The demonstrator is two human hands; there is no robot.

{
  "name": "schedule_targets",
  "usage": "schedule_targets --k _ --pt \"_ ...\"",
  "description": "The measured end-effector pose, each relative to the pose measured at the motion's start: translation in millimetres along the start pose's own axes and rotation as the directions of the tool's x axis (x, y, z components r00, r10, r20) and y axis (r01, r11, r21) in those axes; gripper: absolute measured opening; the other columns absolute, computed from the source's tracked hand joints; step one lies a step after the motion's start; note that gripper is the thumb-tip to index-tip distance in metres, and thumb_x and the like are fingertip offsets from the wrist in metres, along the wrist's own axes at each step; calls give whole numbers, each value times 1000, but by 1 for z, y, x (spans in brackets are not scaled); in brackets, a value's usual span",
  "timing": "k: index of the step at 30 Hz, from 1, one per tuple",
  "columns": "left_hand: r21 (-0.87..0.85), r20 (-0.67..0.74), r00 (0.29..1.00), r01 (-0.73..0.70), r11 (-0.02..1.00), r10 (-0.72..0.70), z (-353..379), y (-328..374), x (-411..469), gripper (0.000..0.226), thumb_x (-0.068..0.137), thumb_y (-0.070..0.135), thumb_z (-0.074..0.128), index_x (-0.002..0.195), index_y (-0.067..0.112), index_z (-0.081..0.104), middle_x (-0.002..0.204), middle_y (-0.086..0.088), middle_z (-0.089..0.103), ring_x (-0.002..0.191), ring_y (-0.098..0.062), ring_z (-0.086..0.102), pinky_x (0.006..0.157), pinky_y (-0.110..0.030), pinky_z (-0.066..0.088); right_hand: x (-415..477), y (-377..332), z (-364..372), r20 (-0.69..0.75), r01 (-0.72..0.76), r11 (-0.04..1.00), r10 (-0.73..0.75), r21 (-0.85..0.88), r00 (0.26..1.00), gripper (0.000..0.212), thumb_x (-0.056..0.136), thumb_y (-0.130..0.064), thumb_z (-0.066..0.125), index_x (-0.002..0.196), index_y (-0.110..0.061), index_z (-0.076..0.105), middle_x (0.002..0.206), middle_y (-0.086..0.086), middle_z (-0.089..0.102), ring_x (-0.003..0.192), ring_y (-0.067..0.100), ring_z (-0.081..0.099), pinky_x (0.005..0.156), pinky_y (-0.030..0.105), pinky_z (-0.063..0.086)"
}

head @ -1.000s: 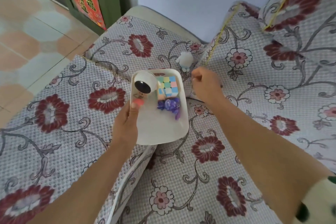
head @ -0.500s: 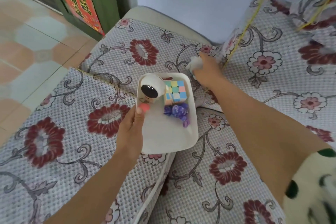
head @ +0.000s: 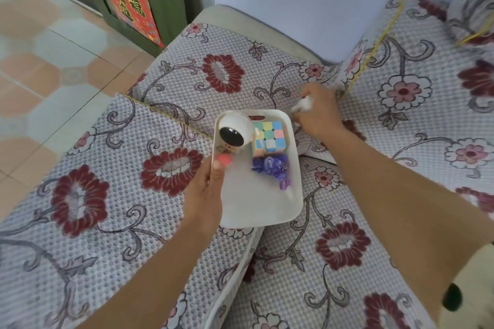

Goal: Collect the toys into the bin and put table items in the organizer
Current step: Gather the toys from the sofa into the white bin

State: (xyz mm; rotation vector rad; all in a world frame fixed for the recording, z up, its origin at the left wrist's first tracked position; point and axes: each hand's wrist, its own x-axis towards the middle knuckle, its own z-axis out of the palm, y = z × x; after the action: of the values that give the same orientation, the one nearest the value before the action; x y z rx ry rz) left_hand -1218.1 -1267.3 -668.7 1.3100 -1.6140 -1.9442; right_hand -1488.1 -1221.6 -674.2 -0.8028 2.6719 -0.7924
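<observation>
I see my two bare hands over a sofa covered in bumpy woven cloth with dark red flowers.

My left hand grips the left rim of one bin, thumb hooked over the edge. The bin is shallow, smooth white plastic, a rounded rectangle with a handle slot at its far end.

Three toys are plain to see inside it, all at the far end. One is a round white robot toy with a glossy black face. One is a pastel puzzle cube with square tiles, touching the robot. One is a soft-looking purple toy just in front of the cube.

A small pink shape sits at my thumb tip; I cannot tell what it is. A pale thing under the robot is mostly hidden.

My right hand, just beyond the bin's far right corner, curls round one small white toy. The toy is blurred and largely covered by my fingers.

A cream sleeve with dark spots is cut off at the lower right.
</observation>
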Motion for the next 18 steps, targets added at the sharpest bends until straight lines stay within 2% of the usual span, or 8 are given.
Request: schedule_targets --k 2,4,6,8,12,14,16,18 --pt "0 0 1000 12 1000 -12 2 3 -7 46 94 52 35 122 26 60 104 6 69 98 -14 65 74 -28 51 -15 -7 -19 -116 54 993 -42 105 992 43 70 -9 75 104 -20 50 115 11 46 94 24 55 64 24 48" --pt "15 11 1000 12 1000 -12 6 7 -16 46 93 53 35 119 25 61 102 5 69 95 -14 65 70 -27 48 -37 -18 -42 -164 130 966 -94 224 982 51 67 -13 76 110 -20 49 116 5 49 99 19 53 71 22 46" --pt "17 22 1000 4 1000 -5 12 14 -29 53 87 59 34 117 25 61 103 4 68 95 -16 65 72 -29 48 -66 -30 -67 -132 182 922 -145 341 981 55 68 -14 76 116 -21 50 118 0 51 102 14 54 82 27 51" --pt "19 24 1000 5 1000 -6 19 23 -44 54 84 61 33 116 28 61 101 6 67 94 -14 63 73 -31 48 -100 -41 -89 -38 225 891 -229 395 973 53 69 -11 76 116 -23 53 115 -4 55 101 13 57 85 36 54" --pt "39 27 1000 10 999 -11 35 37 -75 38 96 48 34 111 28 62 91 10 66 82 -9 62 63 -25 43 -159 -47 -118 143 461 848 -506 262 850 46 68 -15 75 110 -18 57 111 -7 54 107 15 50 90 32 45" --pt "42 27 1000 7 999 -8 42 39 -87 36 97 46 35 113 27 63 91 7 67 82 -14 62 63 -26 44 -178 -41 -122 253 512 828 -559 229 790 42 69 -11 70 108 -18 56 114 -5 52 109 15 49 89 34 46" --pt "38 46 999 -9 999 8 51 40 -100 41 94 52 35 111 29 64 94 4 68 87 -18 64 68 -31 48 -192 -33 -126 342 555 815 -576 166 743 43 70 -10 67 110 -20 54 119 -4 48 110 17 50 77 41 52" --pt "37 74 997 -23 999 20 65 41 -116 44 91 58 36 109 30 65 97 3 68 92 -20 64 73 -35 50 -204 -20 -132 376 622 780 -596 63 710 44 71 -8 66 111 -20 52 120 -2 46 105 19 51 62 38 53"
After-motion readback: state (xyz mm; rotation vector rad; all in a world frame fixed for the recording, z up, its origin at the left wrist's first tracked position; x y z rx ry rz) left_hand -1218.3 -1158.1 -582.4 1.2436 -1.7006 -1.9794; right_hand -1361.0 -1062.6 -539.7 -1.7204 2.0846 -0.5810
